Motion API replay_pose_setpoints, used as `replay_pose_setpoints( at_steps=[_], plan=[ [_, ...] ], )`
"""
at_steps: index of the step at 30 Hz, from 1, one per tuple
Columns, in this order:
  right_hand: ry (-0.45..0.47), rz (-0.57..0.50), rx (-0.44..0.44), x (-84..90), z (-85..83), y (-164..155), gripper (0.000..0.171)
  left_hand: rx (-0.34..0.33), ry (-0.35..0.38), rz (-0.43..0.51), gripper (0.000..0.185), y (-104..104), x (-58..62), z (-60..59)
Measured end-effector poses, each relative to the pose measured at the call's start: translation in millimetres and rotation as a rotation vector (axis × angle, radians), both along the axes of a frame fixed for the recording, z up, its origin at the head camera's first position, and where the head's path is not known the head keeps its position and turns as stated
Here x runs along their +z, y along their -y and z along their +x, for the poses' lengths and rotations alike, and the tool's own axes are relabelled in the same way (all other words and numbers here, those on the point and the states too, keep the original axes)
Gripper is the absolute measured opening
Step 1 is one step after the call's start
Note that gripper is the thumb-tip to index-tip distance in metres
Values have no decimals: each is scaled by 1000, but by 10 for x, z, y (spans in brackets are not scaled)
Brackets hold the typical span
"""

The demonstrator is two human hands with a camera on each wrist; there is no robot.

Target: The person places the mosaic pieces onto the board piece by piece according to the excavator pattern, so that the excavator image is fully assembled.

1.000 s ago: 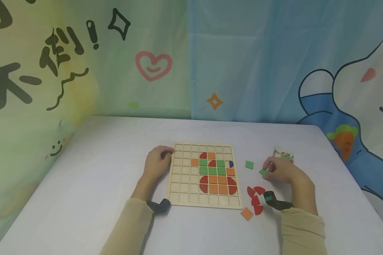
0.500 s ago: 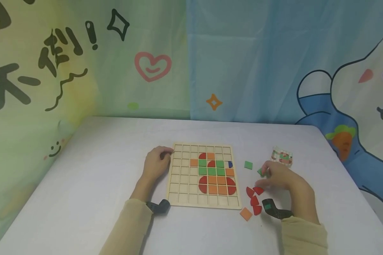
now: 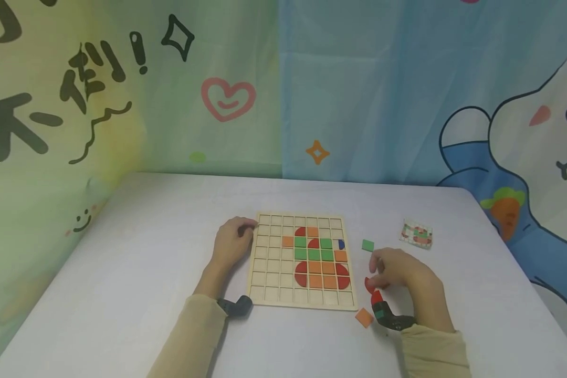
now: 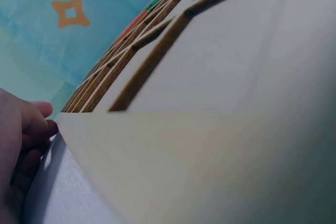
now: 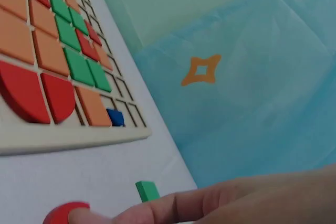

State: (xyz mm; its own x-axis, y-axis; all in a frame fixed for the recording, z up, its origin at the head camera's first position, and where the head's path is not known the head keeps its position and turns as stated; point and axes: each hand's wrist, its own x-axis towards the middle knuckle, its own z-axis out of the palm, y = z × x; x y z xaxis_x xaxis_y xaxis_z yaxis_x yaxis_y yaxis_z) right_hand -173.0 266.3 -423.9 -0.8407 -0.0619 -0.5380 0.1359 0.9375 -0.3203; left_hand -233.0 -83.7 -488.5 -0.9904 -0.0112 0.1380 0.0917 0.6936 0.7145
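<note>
A wooden grid board (image 3: 269, 262) lies on the white table, part filled with green, orange and red tiles and one blue piece (image 3: 342, 243). My left hand (image 3: 233, 242) rests at the board's left edge, loosely curled fingertips (image 4: 37, 124) touching that edge. My right hand (image 3: 399, 269) hovers right of the board over loose red quarter-circle pieces (image 3: 369, 286). A fingertip (image 5: 84, 214) touches one red piece (image 5: 63, 213). The green tile it gripped earlier is hidden inside the hand; only one loose green tile (image 3: 368, 245) lies on the table.
Another red piece (image 3: 377, 297) and an orange square (image 3: 364, 317) lie near my right wrist. A small pattern card (image 3: 417, 232) sits at the far right. Printed curtains hang behind the table.
My right hand carried the green tile left and toward me, from near the card to the red pieces, and the tile is now out of sight. My left hand stayed put.
</note>
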Motion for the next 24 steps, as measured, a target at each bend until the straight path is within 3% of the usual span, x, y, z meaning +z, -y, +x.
replay_pose_setpoints(
  at_steps=[7,16,24],
  plan=[
    [-43,-30,-2,-17,-23,-23,24,-3,6,-2,27,0,6,0],
    [-75,-8,55,20,-14,114,31,-23,-7,14,26,11,0,-5],
    [-123,-20,4,-31,-62,214,20,-29,-3,7,26,18,-2,-15]
  ],
)
